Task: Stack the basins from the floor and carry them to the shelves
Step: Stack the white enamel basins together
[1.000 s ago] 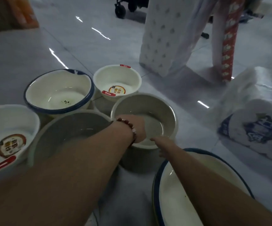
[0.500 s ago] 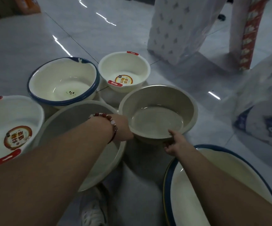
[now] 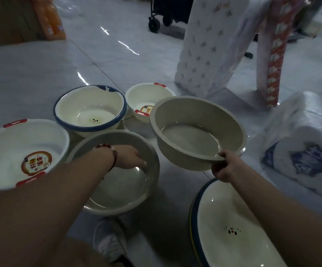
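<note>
blue-rimmed basin (image 3: 223, 234) cut by bottom edge, labels unreadable

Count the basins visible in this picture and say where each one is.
6: sticker basin at left, blue-rimmed basin behind, small basin farthest, grey basin centre, lifted basin, panda basin bottom right. Nested ones may hide.

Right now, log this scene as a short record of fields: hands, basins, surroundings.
right hand: grips the near rim of the lifted beige basin, tilted
left hand: reaches into the beige basin on the floor, fingers straight
blue-rimmed basins: one behind, one at lower right
red-handled white basins: one at left, one behind
surroundings: wrapped tissue packs at right
</note>
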The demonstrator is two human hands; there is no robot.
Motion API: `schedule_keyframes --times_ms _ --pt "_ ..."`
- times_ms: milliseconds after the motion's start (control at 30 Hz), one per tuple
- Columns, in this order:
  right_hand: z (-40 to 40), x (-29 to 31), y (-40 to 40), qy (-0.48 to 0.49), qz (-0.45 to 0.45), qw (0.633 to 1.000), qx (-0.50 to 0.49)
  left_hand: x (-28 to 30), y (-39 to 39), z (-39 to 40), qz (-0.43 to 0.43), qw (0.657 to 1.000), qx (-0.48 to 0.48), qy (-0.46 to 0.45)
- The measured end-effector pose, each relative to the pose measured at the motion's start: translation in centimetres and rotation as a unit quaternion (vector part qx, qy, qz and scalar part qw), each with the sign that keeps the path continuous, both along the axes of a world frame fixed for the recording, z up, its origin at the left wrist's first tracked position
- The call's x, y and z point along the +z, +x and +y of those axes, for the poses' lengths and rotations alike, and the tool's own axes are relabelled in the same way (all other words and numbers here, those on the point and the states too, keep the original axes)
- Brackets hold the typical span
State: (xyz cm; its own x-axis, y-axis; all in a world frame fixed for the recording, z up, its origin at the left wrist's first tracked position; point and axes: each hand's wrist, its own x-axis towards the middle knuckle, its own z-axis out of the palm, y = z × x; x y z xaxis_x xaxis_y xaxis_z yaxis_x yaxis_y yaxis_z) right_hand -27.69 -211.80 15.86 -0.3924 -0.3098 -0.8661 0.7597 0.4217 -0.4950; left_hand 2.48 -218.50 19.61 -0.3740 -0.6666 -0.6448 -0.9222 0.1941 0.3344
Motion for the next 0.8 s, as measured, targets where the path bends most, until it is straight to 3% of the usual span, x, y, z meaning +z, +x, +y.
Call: schedule_keyframes --times_ms 133,167,233,300,333,533,667,800 --pt "0.6 2.9 3.7 -0.036 -0.028 0.998 0.032 -0.2 2.5 1.9 0.139 0.978 0.154 -0.02" --pt "0.7 3.2 5.0 -0.041 -0.037 0.998 0.044 0.0 3.1 2.3 0.198 0.952 0.235 0.001" --pt "0.8 3.6 7.6 -0.048 -0.042 0.995 0.08 0.2 4.9 2.9 0.319 0.864 0.385 0.051" --pt "0.7 3.5 10.6 -0.048 -0.042 0.99 0.127 0.2 7.6 3.2 0.399 0.784 0.47 0.079" --pt "0.7 3.2 12.1 -0.045 -0.044 0.987 0.149 0.0 9.0 3.5 0.417 0.763 0.486 0.091" --pt "0.9 0.2 20.9 -0.012 -0.024 0.961 0.277 -3.4 15.6 6.0 0.328 0.783 0.517 0.11" --pt "0.7 -2.6 23.0 0.02 -0.044 0.966 0.253 -4.2 17.5 5.9 0.306 0.791 0.518 0.112" --pt "0.7 -5.5 22.7 0.029 -0.043 0.967 0.249 -5.6 18.1 5.3 0.236 0.827 0.491 0.137"
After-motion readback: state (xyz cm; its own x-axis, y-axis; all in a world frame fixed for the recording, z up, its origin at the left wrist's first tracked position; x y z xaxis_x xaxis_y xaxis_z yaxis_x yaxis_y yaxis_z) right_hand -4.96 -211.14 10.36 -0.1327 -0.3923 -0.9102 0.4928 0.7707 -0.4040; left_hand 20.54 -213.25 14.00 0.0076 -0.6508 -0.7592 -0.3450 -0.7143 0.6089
